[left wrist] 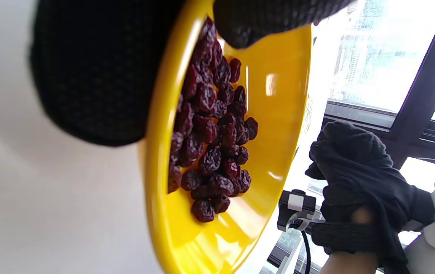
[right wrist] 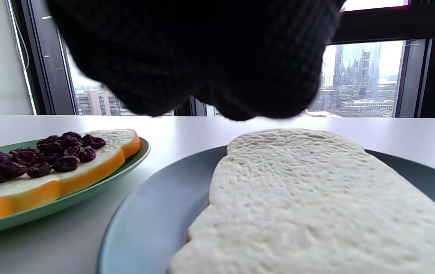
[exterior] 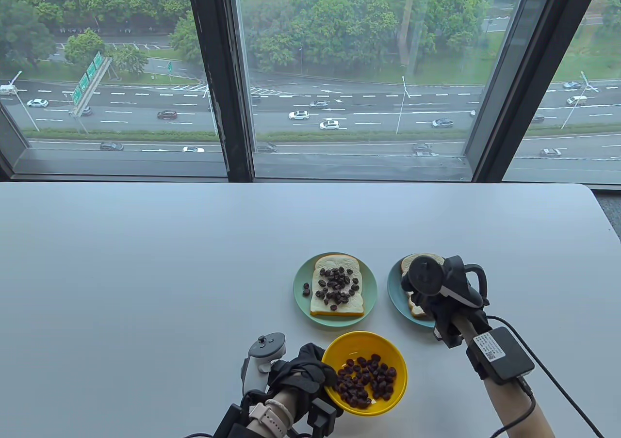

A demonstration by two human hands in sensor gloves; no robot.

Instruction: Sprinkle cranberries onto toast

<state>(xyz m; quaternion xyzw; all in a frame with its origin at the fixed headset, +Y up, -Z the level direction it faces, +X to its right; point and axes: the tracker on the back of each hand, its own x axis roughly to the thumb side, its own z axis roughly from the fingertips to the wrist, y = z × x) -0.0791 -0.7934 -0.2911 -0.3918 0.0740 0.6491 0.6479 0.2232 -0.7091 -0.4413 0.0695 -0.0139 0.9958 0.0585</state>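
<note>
A yellow bowl of dark cranberries stands near the table's front edge. My left hand grips its left rim, with the thumb over the rim in the left wrist view. A toast slice topped with cranberries lies on a green plate. A plain toast slice lies on a blue plate. My right hand hovers just above the plain toast with its fingers bunched together. Whether it holds anything is hidden.
The white table runs back to a large window. A cable trails from the right wrist unit off the bottom edge. The two plates and the bowl sit close together.
</note>
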